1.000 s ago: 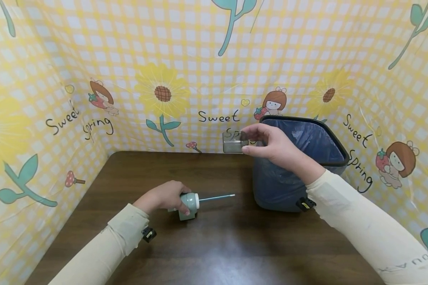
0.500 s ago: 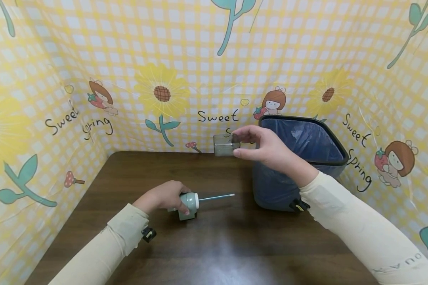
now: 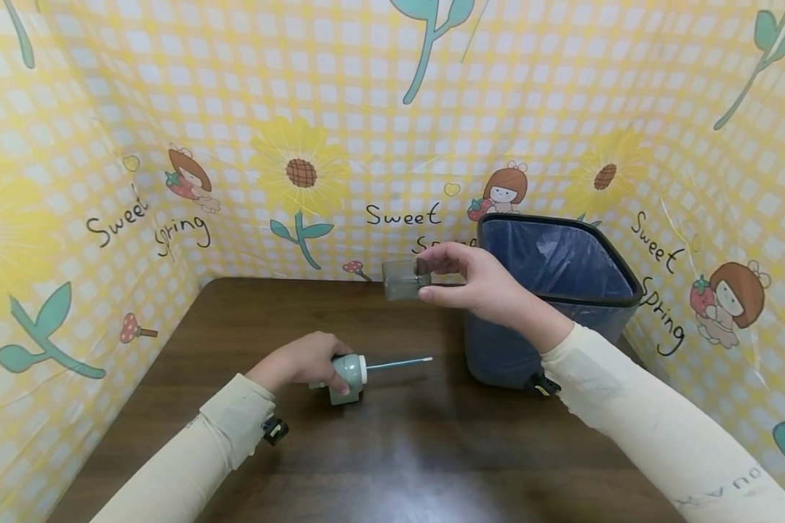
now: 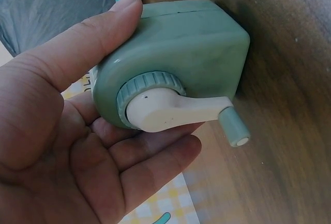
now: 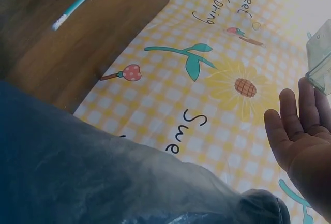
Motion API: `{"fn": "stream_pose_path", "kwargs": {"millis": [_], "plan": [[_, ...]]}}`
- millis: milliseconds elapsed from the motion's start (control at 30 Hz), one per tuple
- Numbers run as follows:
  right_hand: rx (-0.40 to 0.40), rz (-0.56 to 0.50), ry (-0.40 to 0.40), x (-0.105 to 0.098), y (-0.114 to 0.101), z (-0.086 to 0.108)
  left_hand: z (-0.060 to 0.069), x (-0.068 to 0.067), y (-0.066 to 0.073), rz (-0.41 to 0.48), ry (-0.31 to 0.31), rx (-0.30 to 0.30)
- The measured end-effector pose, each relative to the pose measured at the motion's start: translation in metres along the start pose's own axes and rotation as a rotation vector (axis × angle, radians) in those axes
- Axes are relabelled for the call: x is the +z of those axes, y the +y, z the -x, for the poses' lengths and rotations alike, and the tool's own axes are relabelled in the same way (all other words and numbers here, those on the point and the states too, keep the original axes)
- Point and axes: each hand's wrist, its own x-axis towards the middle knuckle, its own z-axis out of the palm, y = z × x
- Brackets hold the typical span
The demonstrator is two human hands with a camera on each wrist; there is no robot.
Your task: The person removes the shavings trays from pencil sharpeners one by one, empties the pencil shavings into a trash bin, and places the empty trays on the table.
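Note:
A green crank pencil sharpener point(image 3: 348, 376) lies under my left hand point(image 3: 301, 361), which grips it by its rounded body on the table. In the left wrist view its white crank arm point(image 4: 178, 111) ends in a green knob point(image 4: 235, 128). A blue pencil point(image 3: 399, 363) sticks out of the sharpener's front, pointing right. Above the table's back edge, my right hand point(image 3: 480, 285) pinches one end of a clear grey shavings drawer point(image 3: 399, 280) between thumb and fingers. That drawer point(image 5: 321, 58) is cut off by the frame edge in the right wrist view.
A dark bin point(image 3: 504, 356) with a bluish plastic liner and black rim stands at the right back, beneath and behind the right forearm. Yellow checked cloth point(image 3: 392, 131) walls the brown table point(image 3: 268, 312) on the back and sides.
My right hand has moved left and slightly down with the shavings drawer, away from the bin. The left hand, sharpener and pencil have stayed in place.

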Motion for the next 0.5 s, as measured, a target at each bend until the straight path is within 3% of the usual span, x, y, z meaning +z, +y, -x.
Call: {"fn": "stream_pose_path", "kwargs": {"millis": [500], "plan": [[0.012, -0.016, -0.002, 0.015, 0.009, 0.003, -0.001, 0.0, 0.001, -0.001, -0.005, -0.003]]}}
